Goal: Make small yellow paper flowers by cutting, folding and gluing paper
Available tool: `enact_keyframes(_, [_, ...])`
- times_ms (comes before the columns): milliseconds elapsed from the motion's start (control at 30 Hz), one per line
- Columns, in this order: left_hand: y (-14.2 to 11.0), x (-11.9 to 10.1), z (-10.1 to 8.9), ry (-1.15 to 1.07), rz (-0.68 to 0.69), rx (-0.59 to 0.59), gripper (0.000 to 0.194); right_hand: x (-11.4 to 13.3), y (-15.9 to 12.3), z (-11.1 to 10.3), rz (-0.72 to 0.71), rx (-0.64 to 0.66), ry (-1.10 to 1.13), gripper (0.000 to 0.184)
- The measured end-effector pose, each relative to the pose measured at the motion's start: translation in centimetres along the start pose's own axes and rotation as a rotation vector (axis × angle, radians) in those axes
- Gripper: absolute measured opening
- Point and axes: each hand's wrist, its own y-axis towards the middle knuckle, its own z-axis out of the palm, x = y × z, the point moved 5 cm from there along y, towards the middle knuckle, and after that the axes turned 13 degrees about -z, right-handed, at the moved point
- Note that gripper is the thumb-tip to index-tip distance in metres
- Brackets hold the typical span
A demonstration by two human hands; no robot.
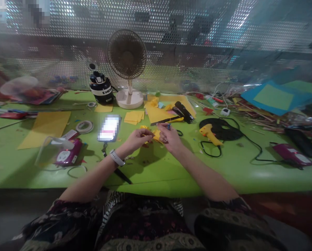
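Paper [157,135], yellow, is pinched in the left hand [138,138] above the surface's [156,174] middle, seemingly for steadiness; whether it is also gripped by the curled fingers of the right hand [171,138] cannot be told. Nearer the right edge, a glue gun [209,134] is rested on a black mat [231,131].

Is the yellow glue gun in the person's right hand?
No, the yellow glue gun lies to the right of the right hand, apart from it.

A desk fan [127,54] is standing beside a black drinking jug [101,91], while a tape roll [84,132] is lying near a magenta power strip [74,152] and a lit smartphone [109,128].
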Motion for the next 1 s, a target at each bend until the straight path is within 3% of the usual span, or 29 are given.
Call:
enact_keyframes(167, [0.0, 0.0, 0.1, -0.056, -0.025, 0.017, 0.010, -0.1, 0.1, -0.2, -0.029, -0.002, -0.016, 0.044])
enact_keyframes(367, [0.1, 0.3, 0.4, -0.215, -0.106, 0.141, 0.013, -0.2, 0.0, -0.4, -0.080, -0.032, -0.071, 0.046])
enact_keyframes(533, [0.3, 0.5, 0.3, -0.218, -0.075, 0.209, 0.013, -0.3, 0.1, -0.4, -0.105, -0.015, -0.121, 0.046])
enact_keyframes(867, [0.0, -0.1, -0.5, -0.173, -0.043, 0.102, 0.008, 0.4, 0.3, -0.6, -0.114, -0.006, -0.146, 0.047])
enact_keyframes(1000, [-0.3, -1.4, -2.0, -0.188, 0.051, 0.020, 0.018, 1.7, 0.9, -1.2, -0.077, 0.110, -0.429, 0.040])
